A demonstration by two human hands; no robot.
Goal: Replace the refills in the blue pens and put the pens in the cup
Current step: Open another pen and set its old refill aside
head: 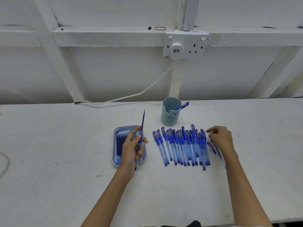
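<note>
White-painted desk (pixel 65 145) seen from the head camera, with two containers in its middle. Pale teal cup (pixel 170 114), upright near the desk's far edge and printed with a bear face, contains one capped pen (pixel 183 106), which leans over the notched rim to the right. Pale blue tray (pixel 115 145), nearer and to the left of the cup, contains spare refills (pixel 120 141) laid side by side along its length; its right part is hidden behind the left hand (pixel 132 149). That hand's fingers grip an open pen (pixel 139 141) by the blue sleeve, the clear barrel pointing back toward the person and a thin refill (pixel 143 120) standing out of its far end, tilted slightly right, above the tray. Between tray and right hand (pixel 221 138) a row of pens (pixel 182 145) lies on the desk just in front of the cup, caps away from the person, several overlapping. The right hand hovers at the row's right end, fingers loosely bent with nothing seen in them; two loose pens (pixel 213 147) lie partly beneath it. On the wall behind, a double socket (pixel 195 46) carries a plug (pixel 176 48) whose cable (pixel 147 90) runs down to the desk's back edge.
</note>
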